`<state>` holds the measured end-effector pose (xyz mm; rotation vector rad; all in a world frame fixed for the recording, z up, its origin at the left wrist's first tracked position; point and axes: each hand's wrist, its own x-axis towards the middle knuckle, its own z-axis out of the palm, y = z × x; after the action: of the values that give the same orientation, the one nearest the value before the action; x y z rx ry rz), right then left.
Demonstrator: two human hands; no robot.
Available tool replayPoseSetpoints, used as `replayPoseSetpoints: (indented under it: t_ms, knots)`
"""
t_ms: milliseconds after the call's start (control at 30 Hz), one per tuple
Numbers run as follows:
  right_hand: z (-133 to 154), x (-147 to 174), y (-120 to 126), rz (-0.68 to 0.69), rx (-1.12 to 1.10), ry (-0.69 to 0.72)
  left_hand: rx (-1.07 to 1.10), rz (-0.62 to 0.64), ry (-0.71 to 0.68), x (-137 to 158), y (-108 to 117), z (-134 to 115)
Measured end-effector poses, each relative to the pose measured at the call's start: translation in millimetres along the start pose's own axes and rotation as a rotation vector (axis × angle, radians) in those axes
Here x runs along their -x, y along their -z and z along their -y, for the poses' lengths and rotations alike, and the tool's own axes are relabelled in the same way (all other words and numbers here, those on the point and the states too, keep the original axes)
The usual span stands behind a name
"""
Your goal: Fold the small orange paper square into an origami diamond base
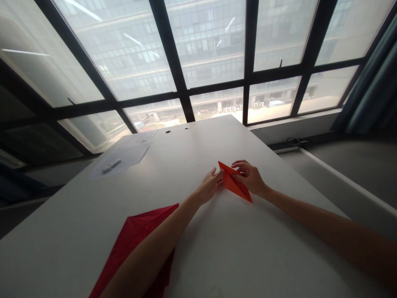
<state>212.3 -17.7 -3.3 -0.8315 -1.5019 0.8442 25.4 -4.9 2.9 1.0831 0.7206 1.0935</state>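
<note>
A folded piece of orange paper [235,186], shaped like a long diamond, is held between my two hands just above the white table. My left hand [210,186] grips its left edge, with the thumb on the near face and the other fingers partly behind it. On the other side, my right hand [250,178] has its thumb and fingers at the fold along the upper right edge. Some of the right fingers curl above the paper. Under my left forearm lies a larger sheet of red paper [136,231], creased and partly hidden by the arm.
The white table [173,165] reaches to large windows with dark frames [186,89]. Printed papers [136,151] lie at its far left with a grey-white object [111,165] on them. A curtain [369,87] hangs at the right, and a white bar [344,178] runs beside the table.
</note>
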Motion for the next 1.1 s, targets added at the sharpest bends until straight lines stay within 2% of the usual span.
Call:
replayPoseSetpoints:
  t_ms: [67,100,200,300,367,500,600,733,1000,1100]
  knots:
    - [1.0,1.3,-1.0,-0.004,0.0,0.0,0.014,0.12,0.09,3.4,-1.9,-3.4]
    - [0.9,1.7,-1.6,-0.003,-0.009,-0.014,0.007,0.132,0.102,4.1,-2.1,-3.5]
    - [-2.6,1.2,-2.0,-0.01,-0.042,-0.116,-0.019,0.017,0.042,3.1,-0.9,1.3]
    - [-8.8,-0.6,-0.1,0.059,-0.006,-0.231,-0.046,-0.101,-0.02,1.4,-0.6,7.4]
    - [-11.7,-1.1,1.4,0.106,0.054,-0.26,-0.056,-0.118,-0.051,1.8,-1.7,8.8]
    - [-13.0,0.4,2.0,0.128,0.113,-0.241,-0.075,-0.073,-0.044,3.9,-3.8,8.2]
    - [-11.5,2.0,-0.2,0.15,0.133,-0.206,-0.083,-0.137,-0.047,3.1,-3.3,9.1]
    - [-6.4,2.8,-3.3,0.048,0.195,-0.11,-0.051,-0.239,-0.059,-0.6,-0.8,12.0]
    - [2.3,5.1,-1.8,-0.061,0.491,0.228,-0.046,-0.216,-0.037,-3.0,-1.0,16.9]
    - [0.6,6.5,-0.8,0.008,0.576,0.317,-0.039,-0.227,-0.033,-3.0,-2.1,17.7]
